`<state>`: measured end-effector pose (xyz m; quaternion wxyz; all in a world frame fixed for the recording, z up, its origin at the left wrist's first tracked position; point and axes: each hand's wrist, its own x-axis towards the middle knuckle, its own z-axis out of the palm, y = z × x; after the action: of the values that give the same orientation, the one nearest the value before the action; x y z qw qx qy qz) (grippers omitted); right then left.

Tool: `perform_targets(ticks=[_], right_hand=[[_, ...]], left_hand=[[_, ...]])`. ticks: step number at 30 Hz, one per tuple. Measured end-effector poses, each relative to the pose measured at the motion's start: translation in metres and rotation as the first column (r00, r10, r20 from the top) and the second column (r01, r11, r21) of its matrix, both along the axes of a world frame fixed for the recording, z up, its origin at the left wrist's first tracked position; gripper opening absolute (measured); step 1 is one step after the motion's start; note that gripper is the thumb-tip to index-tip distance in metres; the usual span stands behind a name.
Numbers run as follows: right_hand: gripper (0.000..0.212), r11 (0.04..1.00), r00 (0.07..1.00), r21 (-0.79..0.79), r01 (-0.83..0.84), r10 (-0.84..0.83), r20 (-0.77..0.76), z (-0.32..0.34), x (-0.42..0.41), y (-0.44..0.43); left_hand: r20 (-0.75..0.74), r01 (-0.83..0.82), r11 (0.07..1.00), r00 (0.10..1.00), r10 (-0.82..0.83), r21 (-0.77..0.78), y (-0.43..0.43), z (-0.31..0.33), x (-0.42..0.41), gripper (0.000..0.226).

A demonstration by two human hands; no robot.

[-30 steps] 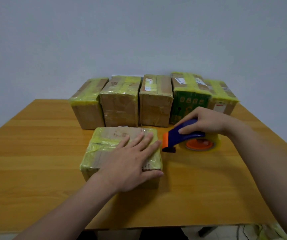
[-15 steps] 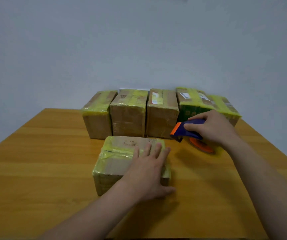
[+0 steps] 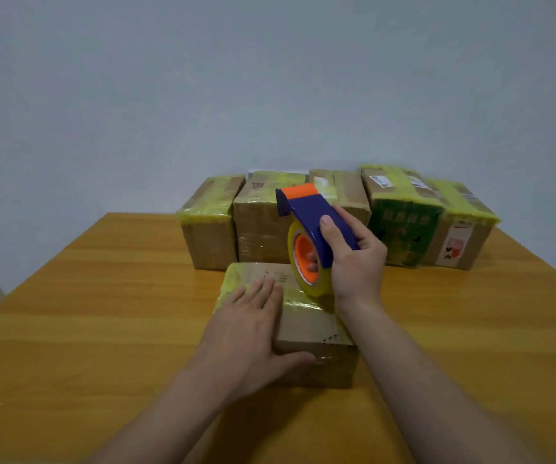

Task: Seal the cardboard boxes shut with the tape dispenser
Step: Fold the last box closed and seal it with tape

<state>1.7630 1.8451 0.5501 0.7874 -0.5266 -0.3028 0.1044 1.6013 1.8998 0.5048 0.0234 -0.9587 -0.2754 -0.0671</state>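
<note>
Left hand [image 3: 250, 333] lies flat, fingers spread, on the near box [image 3: 306, 326] mid-table [image 3: 102, 313]. Right hand [image 3: 353, 259] is wrapped tight around the tape dispenser [image 3: 310, 229], held over the box's 1 o'clock corner. Five more boxes [image 3: 260, 226] are lined up at 12.

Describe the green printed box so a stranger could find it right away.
At the far edge of the wooden table, five boxes stand in a row against the wall. The green box is second from the right, the only one with a green printed front; its neighbours are plain brown.

Blue-and-orange tape dispenser [image 3: 306, 212], yellow-taped brown boxes [image 3: 266, 226], orange-brown wooden table [image 3: 102, 313].
</note>
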Motion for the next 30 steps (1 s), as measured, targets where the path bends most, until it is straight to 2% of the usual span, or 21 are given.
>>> perform_targets(ticks=[3, 8, 12, 14, 16, 20, 24, 30], right_hand=[[0.024, 0.999, 1.0, 0.042, -0.013, 0.013, -0.004, -0.009, -0.005, 0.002], [0.025, 0.998, 0.999, 0.056, -0.034, 0.033, 0.021, -0.016, -0.006, 0.002], [0.026, 0.995, 0.998, 0.1, -0.009, 0.015, -0.066, -0.017, -0.001, -0.001], [0.033, 0.994, 0.993, 0.11, -0.007, 0.019, -0.114, -0.018, 0.001, 0.0], [0.043, 0.993, 0.988, 0.119, -0.005, 0.023, -0.151, -0.018, 0.002, 0.0], [0.047, 0.993, 0.984, 0.116, -0.005, 0.026, -0.176, -0.017, 0.004, 0.0], [0.046, 0.994, 0.982, 0.109, 0.001, 0.019, -0.186, -0.018, 0.003, 0.001], [0.048, 0.991, 0.972, 0.132, 0.023, 0.009, -0.235, -0.018, 0.004, 0.0]], left_hand=[[0.07, -0.045, 0.997, 0.997, 0.04, 0.067, 0.006, -0.007, -0.014, 0.127], [0.099, -0.053, 0.997, 0.994, 0.048, 0.048, 0.013, -0.01, -0.015, 0.131], [0.17, -0.151, 0.988, 0.975, 0.145, 0.023, 0.01, -0.015, -0.02, 0.136], [0.17, -0.237, 0.971, 0.956, 0.239, -0.034, 0.009, -0.019, -0.022, 0.144], [0.159, -0.256, 0.965, 0.952, 0.262, -0.055, 0.011, -0.018, -0.021, 0.148], [0.188, -0.221, 0.974, 0.956, 0.225, -0.044, 0.019, -0.011, -0.025, 0.149], [0.281, -0.114, 0.974, 0.945, 0.166, -0.194, 0.023, -0.015, -0.036, 0.136], [0.288, -0.06, 0.984, 0.952, 0.107, -0.169, 0.029, -0.011, -0.035, 0.131]])
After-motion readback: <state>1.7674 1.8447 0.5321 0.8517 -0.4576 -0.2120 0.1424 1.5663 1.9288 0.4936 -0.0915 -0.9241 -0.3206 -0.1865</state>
